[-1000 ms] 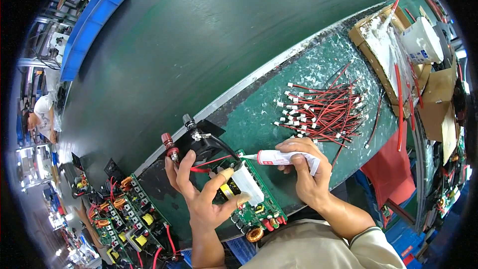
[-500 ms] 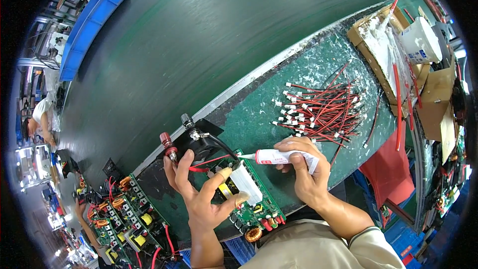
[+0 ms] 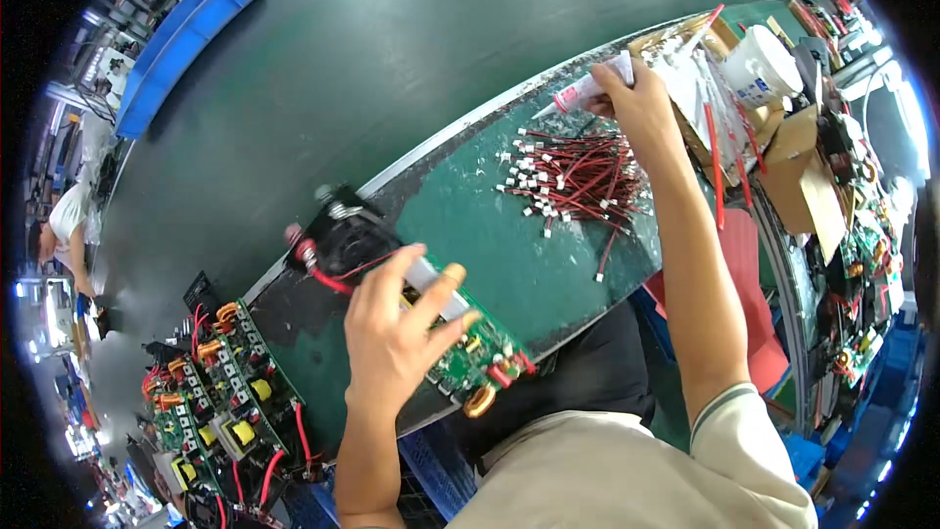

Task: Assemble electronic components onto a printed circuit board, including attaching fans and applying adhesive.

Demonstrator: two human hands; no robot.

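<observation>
Left hand (image 3: 392, 328): fingers half spread over the circuit board (image 3: 452, 364), fingertips at the white block (image 3: 423, 276) on it; cannot tell whether the hand grips or merely rests there. Board lies at the near edge of the workbench (image 3: 490, 274), in front of the person; copper coil (image 3: 480, 402) at its near end. Black fan (image 3: 352, 240) and red terminal (image 3: 305, 251) sit just beyond the left hand.

Right hand (image 3: 636, 103): arm reaches far forward and to the right; fingers closed around a white tube (image 3: 582, 90), nozzle pointing left. Tube is well apart from the board, near the far side of a pile of red and black wires (image 3: 587, 176).

Surroundings: white bucket (image 3: 762, 64) right of the right hand; more circuit boards (image 3: 230, 372) grouped at left; long blue bin (image 3: 186, 49) at upper left.
</observation>
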